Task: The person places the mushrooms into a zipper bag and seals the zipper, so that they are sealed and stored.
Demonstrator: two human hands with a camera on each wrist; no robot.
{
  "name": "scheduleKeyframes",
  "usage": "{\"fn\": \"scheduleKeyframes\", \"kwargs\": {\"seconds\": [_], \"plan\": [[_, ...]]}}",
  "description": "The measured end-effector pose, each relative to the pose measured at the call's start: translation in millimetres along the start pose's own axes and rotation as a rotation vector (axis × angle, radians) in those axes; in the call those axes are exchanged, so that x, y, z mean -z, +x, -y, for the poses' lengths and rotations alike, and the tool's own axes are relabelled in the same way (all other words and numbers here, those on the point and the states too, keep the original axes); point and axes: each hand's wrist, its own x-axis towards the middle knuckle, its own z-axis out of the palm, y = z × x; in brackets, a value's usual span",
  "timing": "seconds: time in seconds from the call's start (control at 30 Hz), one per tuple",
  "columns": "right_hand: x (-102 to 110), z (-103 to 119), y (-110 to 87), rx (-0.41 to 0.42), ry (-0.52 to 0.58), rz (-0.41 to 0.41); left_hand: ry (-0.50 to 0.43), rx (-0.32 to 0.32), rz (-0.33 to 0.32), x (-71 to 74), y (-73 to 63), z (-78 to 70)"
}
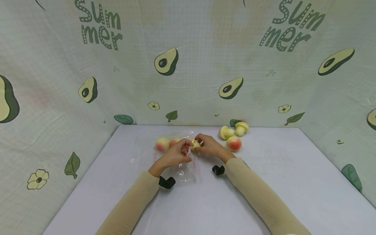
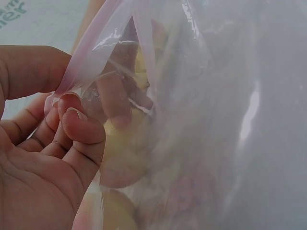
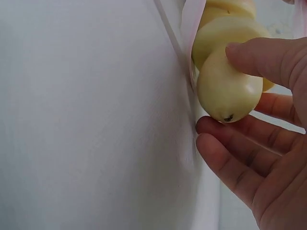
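Observation:
A clear plastic zip bag [image 2: 216,120] with a pink edge lies on the table. My left hand [image 1: 175,153] pinches its pink rim [image 2: 88,45] between thumb and fingers, lifting the mouth. Seen in the right wrist view, my right hand [image 3: 268,139] grips a pale yellow mushroom [image 3: 230,91], thumb on top and fingers beneath. The mushroom is at the bag's mouth, its rounded stem pointing toward the palm. Inside the bag rest peaches with red blush, one peach [image 1: 162,144] at the left and another [image 1: 173,142] partly behind my left hand.
Right of my right hand sit a yellow-red peach [image 1: 234,143] and two pale yellow mushrooms, one mushroom [image 1: 225,132] just behind the peach and another mushroom [image 1: 242,128] near the back edge. A patterned cloth [image 1: 194,65] hangs behind the white table [image 1: 264,182].

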Motion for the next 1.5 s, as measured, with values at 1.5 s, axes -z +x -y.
{"fn": "scheduleKeyframes", "kwargs": {"seconds": [1.5], "plan": [[-6, 8, 5.4, 0.002, 0.028, -0.057, -0.050, 0.030, 0.031, 3.1, -2.6, -16.1]]}}
